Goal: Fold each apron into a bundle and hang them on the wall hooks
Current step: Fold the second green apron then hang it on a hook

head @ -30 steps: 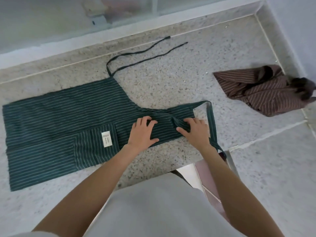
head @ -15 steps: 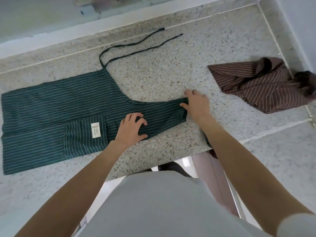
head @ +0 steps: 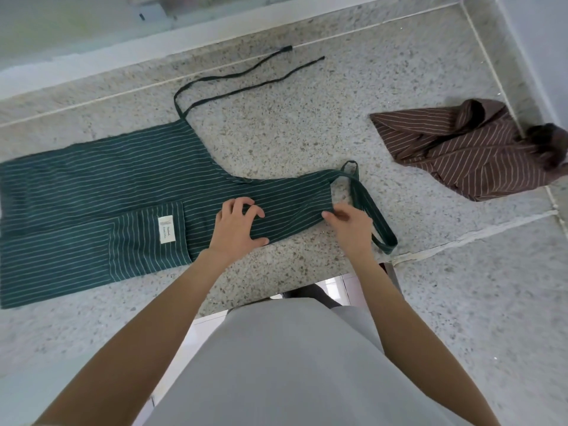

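Observation:
A dark green striped apron (head: 101,192) lies folded lengthwise on the speckled counter (head: 292,136), bib end to the right. Its two waist ties (head: 246,84) trail toward the back. The neck strap (head: 368,210) loops out to the right of the bib. My left hand (head: 238,226) rests on the bib with fingers spread and slightly bent. My right hand (head: 350,224) is at the bib's right edge, fingertips pinching the cloth corner. A brown striped apron (head: 467,149) lies crumpled at the right.
A white ledge below a window (head: 92,47) runs along the back. A wall (head: 541,56) rises at the right corner. The counter's front edge has a cut-out with a metal frame (head: 390,272) just below my right wrist. My grey garment fills the lower middle.
The bib now lies flat and stretched to the right, with the neck strap pulled out beside it. My right hand has come back from the bib's far corner to its near right edge.

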Action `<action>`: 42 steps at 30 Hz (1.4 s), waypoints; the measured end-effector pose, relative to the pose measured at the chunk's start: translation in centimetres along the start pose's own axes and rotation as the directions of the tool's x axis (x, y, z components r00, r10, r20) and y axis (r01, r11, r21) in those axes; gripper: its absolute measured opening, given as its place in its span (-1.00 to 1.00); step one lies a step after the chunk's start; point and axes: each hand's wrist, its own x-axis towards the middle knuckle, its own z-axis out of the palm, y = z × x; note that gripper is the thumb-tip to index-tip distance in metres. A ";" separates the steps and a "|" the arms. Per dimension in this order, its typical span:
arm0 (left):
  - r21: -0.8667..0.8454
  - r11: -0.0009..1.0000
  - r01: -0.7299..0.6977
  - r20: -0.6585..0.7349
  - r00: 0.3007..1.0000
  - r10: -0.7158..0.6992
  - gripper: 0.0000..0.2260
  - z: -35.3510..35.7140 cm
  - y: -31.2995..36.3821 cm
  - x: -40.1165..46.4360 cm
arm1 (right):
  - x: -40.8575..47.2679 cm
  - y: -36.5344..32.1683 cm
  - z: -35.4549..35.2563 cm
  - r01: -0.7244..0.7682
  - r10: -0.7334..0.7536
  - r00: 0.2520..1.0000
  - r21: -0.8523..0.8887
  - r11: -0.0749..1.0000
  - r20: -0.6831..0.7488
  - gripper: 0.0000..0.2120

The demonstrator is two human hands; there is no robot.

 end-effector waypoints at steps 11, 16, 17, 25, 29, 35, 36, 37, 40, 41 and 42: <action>0.003 1.000 -0.022 -0.005 1.000 0.022 -0.49 0.6 -0.7 -0.1 | 0.2 2.8 -4.3 0.452 -0.503 0.857 -0.628 0.634 0.109 -0.90; -0.029 0.982 -0.185 -0.062 0.981 0.183 -0.62 2.0 -1.2 -1.6 | -0.9 0.1 0.0 0.715 -0.628 0.683 -0.515 0.472 0.373 -0.79; -0.022 0.976 -0.215 -0.068 0.975 0.213 -0.65 2.2 -1.1 -1.7 | -1.0 0.0 1.1 0.752 -0.577 0.654 -0.499 0.431 0.488 -0.70; -0.072 0.971 -0.229 -0.075 0.972 0.224 -0.73 2.4 -3.4 -3.9 | 3.8 1.5 -0.1 0.642 -0.341 0.761 -0.566 0.517 0.552 -0.49; -0.114 0.970 -0.217 -0.048 0.976 0.212 -0.77 1.7 -3.6 -3.6 | 4.1 -0.1 0.2 0.584 -0.546 0.804 -0.479 0.655 0.235 -0.69; -0.068 0.959 -0.276 0.008 0.961 0.277 -0.72 1.0 -4.3 -2.7 | 5.9 -0.4 -0.9 0.331 -0.370 0.926 -0.645 0.689 0.081 -0.79; -0.070 0.952 -0.297 0.030 0.954 0.299 -0.70 0.9 -4.5 -2.6 | 6.1 -0.5 -1.0 0.338 -0.372 0.924 -0.656 0.675 0.093 -0.79; -0.081 0.943 -0.323 0.051 0.943 0.327 -0.68 0.8 -4.8 -2.6 | 6.3 -0.7 -1.0 0.344 -0.384 0.918 -0.678 0.650 0.098 -0.79; -0.182 0.922 -0.342 -0.034 0.939 0.342 -0.67 0.4 -6.2 -3.6 | 5.6 -1.8 0.0 0.321 -0.467 0.883 -0.782 0.535 0.043 -0.80; -0.194 0.932 -0.306 -0.114 0.951 0.288 -0.68 0.3 -6.9 -4.3 | 4.8 -2.5 0.9 0.331 -0.508 0.861 -0.784 0.525 0.023 -0.79; -0.198 0.950 -0.243 -0.183 0.961 0.208 -0.69 0.1 -8.1 -5.2 | 3.7 -3.3 2.4 0.376 -0.550 0.835 -0.755 0.537 0.024 -0.78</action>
